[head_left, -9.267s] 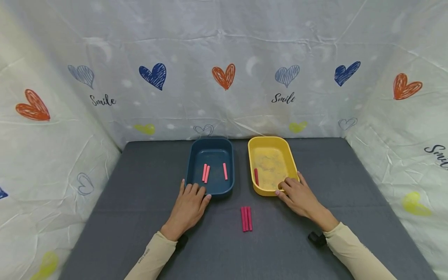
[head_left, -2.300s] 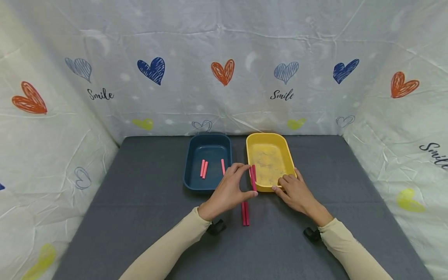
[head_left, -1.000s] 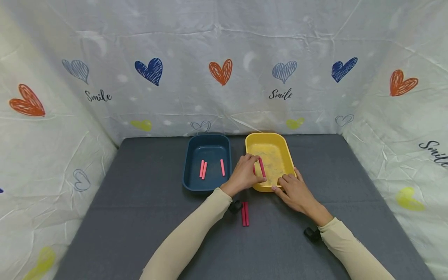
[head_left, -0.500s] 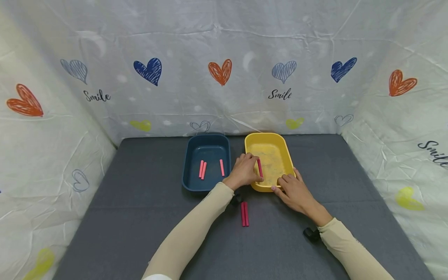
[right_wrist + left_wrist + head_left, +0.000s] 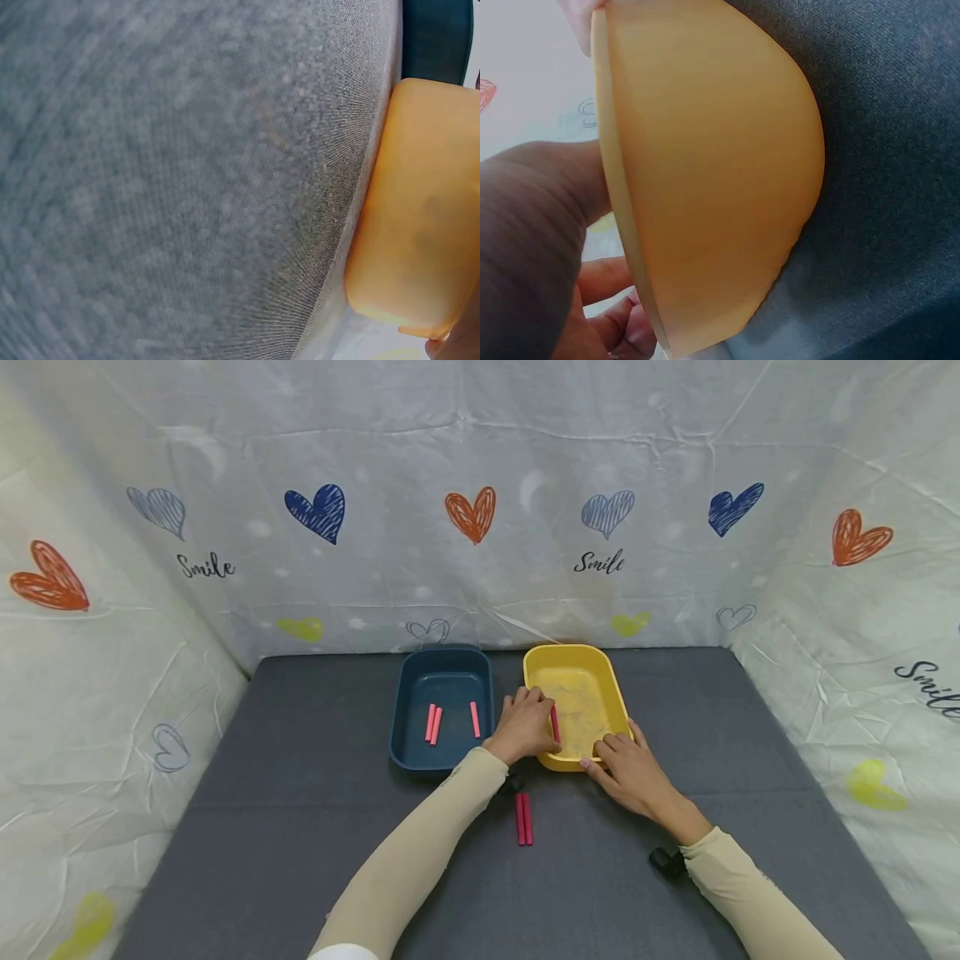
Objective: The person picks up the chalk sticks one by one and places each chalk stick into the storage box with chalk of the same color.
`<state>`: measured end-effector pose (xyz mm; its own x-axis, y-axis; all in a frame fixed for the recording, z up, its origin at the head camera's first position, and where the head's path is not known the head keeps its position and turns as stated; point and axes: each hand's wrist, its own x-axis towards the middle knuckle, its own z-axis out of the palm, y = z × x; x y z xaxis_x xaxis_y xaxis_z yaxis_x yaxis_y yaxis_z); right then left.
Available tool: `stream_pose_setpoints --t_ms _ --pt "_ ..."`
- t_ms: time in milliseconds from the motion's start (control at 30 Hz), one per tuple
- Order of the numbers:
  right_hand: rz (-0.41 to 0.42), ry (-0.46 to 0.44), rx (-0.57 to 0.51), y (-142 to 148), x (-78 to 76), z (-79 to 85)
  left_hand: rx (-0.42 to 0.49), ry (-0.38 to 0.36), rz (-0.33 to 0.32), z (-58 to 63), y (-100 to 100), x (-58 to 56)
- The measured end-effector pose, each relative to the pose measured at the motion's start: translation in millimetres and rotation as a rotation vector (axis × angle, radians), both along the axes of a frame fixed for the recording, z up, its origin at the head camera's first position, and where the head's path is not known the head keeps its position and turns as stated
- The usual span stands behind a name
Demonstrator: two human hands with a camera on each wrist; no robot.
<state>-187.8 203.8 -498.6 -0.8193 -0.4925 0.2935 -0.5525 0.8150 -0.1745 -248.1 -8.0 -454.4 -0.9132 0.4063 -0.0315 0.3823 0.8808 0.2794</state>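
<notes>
In the head view, my left hand (image 5: 521, 727) reaches into the yellow tray (image 5: 617, 685) and pinches a slim dark pink stick (image 5: 555, 724) between thumb and fingertips, low by the tray's left wall. What the stick is made of cannot be told. My right hand (image 5: 637, 774) grips the tray's near right corner, fingers over the rim and thumb outside. Two more dark pink sticks (image 5: 524, 819) lie side by side on the table in front. The left wrist view shows the tray's outer wall (image 5: 712, 172), with my left fingers (image 5: 604, 277) behind its rim; the stick is hidden there.
A dark blue tray (image 5: 396, 735) stands left of the yellow one, with three short light pink sticks (image 5: 436, 727) inside. Grey cloth covers the table (image 5: 300, 760). A printed white curtain (image 5: 397, 568) hangs behind and at both sides.
My left hand has left the blue tray, taken one of three dark pink sticks from the table and lowered it into the yellow tray. My right hand keeps its hold.
</notes>
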Motion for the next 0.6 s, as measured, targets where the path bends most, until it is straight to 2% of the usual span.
stream_pose_setpoints --t_ms 600 --pt "-0.013 0.005 0.008 0.7 -0.8 -2.5 -0.072 0.034 0.024 -3.2 5.4 -0.4"
